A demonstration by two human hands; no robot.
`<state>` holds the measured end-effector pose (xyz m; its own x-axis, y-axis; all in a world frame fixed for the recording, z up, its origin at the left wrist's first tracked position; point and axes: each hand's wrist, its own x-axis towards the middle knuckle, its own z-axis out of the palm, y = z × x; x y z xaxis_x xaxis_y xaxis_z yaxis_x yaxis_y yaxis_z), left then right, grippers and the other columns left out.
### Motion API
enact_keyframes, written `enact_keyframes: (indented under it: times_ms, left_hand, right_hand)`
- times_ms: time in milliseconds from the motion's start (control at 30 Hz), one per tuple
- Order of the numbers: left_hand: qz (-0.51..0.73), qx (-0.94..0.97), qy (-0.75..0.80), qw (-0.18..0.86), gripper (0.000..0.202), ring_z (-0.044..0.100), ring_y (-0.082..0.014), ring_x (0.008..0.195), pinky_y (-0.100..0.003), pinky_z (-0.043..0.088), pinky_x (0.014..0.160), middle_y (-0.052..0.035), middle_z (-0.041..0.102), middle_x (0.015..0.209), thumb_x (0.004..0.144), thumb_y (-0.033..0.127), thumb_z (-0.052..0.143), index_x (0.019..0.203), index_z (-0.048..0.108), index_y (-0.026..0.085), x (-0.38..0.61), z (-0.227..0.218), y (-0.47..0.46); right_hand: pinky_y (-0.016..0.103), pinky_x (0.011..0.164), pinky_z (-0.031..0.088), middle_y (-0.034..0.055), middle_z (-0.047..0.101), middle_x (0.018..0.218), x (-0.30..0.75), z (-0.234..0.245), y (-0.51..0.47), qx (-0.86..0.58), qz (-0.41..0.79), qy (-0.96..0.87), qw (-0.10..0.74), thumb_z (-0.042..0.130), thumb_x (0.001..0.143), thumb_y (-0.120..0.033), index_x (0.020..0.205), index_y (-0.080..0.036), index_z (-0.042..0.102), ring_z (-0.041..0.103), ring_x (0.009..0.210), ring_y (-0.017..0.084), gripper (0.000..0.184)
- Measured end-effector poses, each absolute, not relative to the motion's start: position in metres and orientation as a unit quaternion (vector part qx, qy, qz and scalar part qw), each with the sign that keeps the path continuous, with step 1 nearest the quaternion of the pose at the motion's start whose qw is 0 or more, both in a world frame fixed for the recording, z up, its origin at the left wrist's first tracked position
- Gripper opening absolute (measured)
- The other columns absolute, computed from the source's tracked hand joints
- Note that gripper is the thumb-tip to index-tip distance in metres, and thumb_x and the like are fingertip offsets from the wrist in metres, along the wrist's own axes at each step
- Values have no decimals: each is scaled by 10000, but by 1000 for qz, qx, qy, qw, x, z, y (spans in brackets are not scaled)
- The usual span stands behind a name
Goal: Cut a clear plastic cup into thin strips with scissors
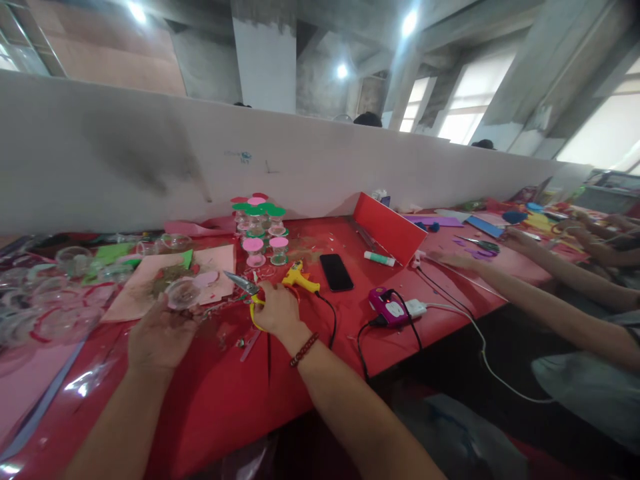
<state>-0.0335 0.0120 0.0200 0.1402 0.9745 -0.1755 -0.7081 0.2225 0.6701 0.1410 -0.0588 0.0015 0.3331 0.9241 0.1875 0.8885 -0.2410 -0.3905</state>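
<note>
Forearms (360, 407) nearest; right grip (275, 310) holds scissors (257, 315) slantwise, blades (241, 283) forward-left; left grip (163, 330) holds clear cup (183, 294).

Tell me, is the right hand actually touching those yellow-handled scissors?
Touching: the head view shows the right hand closed on the scissors at the yellow handles.

A worker's two hands (278, 310), one bracelet (304, 350), one pair of yellow-handled scissors (243, 283), one phone (337, 272), one glue gun (303, 278), one glue stick (379, 259), one power strip (391, 309) and, foremost in their cluster, two pink-topped cups (253, 247) appear under three ceiling lights (342, 71).
</note>
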Motion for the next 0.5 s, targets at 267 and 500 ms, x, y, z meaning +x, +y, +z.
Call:
enact_keyframes:
  times_ms: [267,500]
  left_hand:
    - [564,261,286,729,242,594,-149,623,-258,542,505,-78,708,864,832,184,490,954,692,131,-28,22,7]
    - [571,262,268,730,254,629,-158,706,-253,549,527,-65,715,929,840,172,478,974,690,134,-28,24,3]
  right_hand:
    - [317,789,502,73,648,1034,141,5,-56,-785,46,-554,274,534,778,-325,1205,-260,525,637,923,206,432]
    - [273,879,479,61,609,1208,145,5,-51,-777,90,-515,352,578,761,-268,1351,-239,404,605,1048,176,615]
